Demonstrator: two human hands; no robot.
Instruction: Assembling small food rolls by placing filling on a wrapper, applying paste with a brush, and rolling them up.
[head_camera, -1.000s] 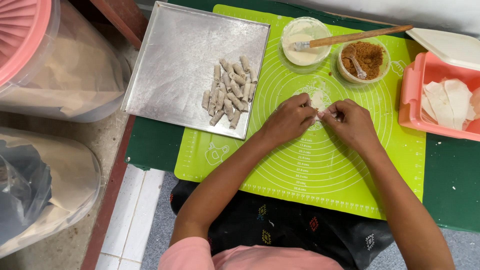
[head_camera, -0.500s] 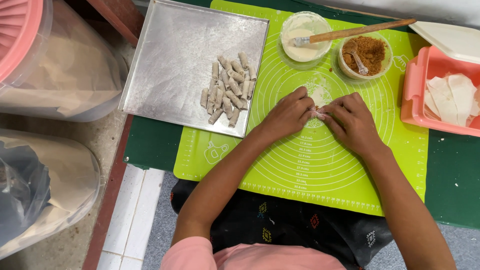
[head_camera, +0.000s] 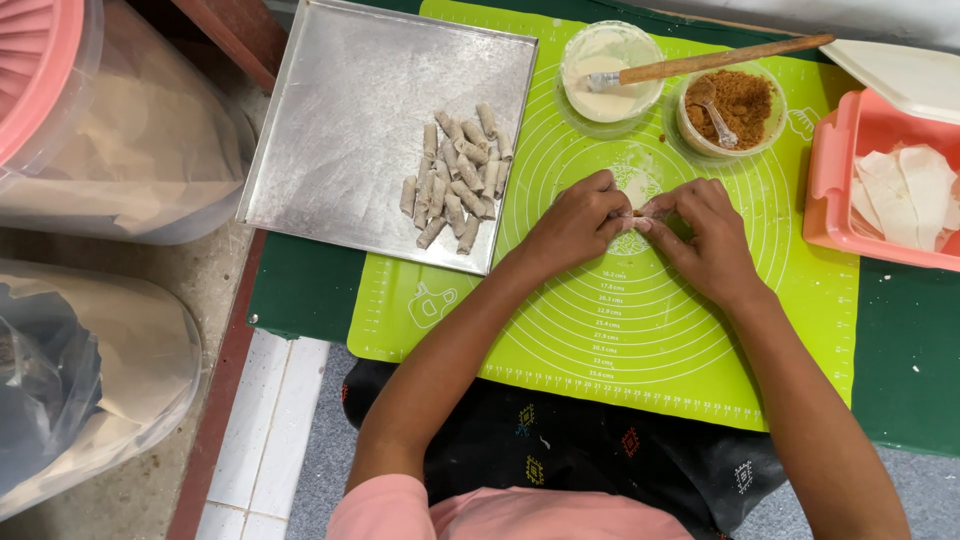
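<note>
Not much has shifted since a second ago; both hands stay bunched together mid-mat. Biggest thing is the dark green desk (head_camera: 905, 350), with a lime silicone mat (head_camera: 640, 340) on it, smooth and printed with rings. A dull metal tray (head_camera: 340, 130) overlaps the mat's left edge, with a heap of little grey rolls (head_camera: 455, 175) near its right rim. Pink plastic tub (head_camera: 850, 150) of white wrappers sits at the right edge. Two round bowls up top, white paste (head_camera: 610, 70) and brown crumbly filling (head_camera: 735, 105). Lower mat is open room. Left hand (head_camera: 575, 225) and right hand (head_camera: 705, 235) are curled, fingertips pinching a small pale roll (head_camera: 636, 214) between them.
</note>
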